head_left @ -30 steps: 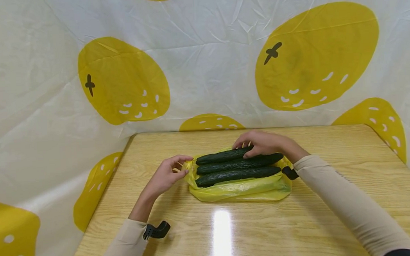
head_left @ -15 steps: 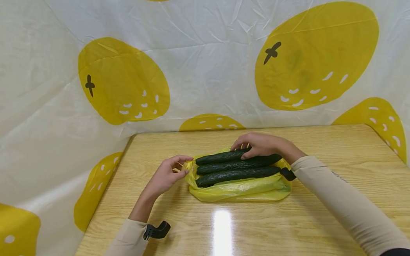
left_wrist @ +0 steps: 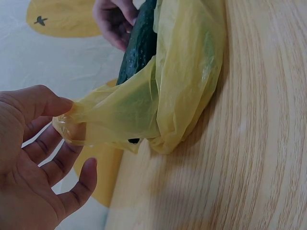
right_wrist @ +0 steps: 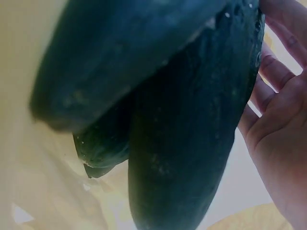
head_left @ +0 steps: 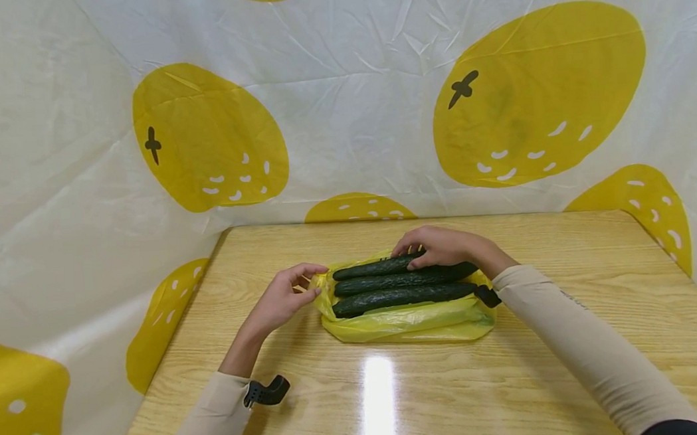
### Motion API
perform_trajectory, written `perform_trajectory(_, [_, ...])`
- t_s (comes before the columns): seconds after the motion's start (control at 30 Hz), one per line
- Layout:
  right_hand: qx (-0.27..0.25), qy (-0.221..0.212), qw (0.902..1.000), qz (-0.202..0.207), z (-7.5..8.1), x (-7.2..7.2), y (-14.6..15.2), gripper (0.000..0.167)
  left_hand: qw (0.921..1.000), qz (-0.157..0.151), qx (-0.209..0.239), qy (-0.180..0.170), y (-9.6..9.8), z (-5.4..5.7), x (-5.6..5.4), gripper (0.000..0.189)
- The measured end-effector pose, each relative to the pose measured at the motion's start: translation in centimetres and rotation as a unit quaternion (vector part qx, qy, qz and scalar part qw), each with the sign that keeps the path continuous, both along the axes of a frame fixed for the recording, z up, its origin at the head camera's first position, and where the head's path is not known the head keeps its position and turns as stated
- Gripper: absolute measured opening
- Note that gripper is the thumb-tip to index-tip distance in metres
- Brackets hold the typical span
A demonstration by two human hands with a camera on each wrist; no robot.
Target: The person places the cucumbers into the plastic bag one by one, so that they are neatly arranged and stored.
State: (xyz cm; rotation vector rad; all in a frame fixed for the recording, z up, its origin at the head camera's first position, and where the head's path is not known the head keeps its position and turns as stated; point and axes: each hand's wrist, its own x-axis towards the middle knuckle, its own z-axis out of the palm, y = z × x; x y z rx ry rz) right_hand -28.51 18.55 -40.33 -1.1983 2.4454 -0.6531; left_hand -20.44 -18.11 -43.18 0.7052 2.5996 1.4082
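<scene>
Three dark green cucumbers lie side by side on an opened yellow plastic bag in the head view: a far cucumber, a middle cucumber and a near cucumber. The right hand grips the far cucumber from above, thumb on its near side and fingers over its far side. At the bag's left end, the left hand pinches the gathered plastic between thumb and fingers; the left wrist view shows this bag edge pulled taut. Cucumber ends fill the right wrist view, beside the right palm.
A wooden table carries the bag. White cloth printed with yellow fruit hangs behind it and along the left side. Each wrist bears a black camera mount, the left mount just above the tabletop.
The right hand has shifted slightly left along the far cucumber, mostly in the first half second. The left hand, bag and cucumbers look nearly unmoved.
</scene>
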Motion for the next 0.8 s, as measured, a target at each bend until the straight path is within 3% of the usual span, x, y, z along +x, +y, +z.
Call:
perform_trajectory(0.27, [0.006,0.006,0.9999,-0.011,-0.11,-0.07,-0.17,0.038,0.9999,-0.006,0.011,-0.007,-0.02,0.05,-0.01,0.037])
perform_trajectory(0.8, [0.007,-0.038,0.9992,-0.010,-0.08,-0.65,0.22,0.035,0.9997,0.008,0.009,-0.022,0.16,-0.12,-0.08,0.037])
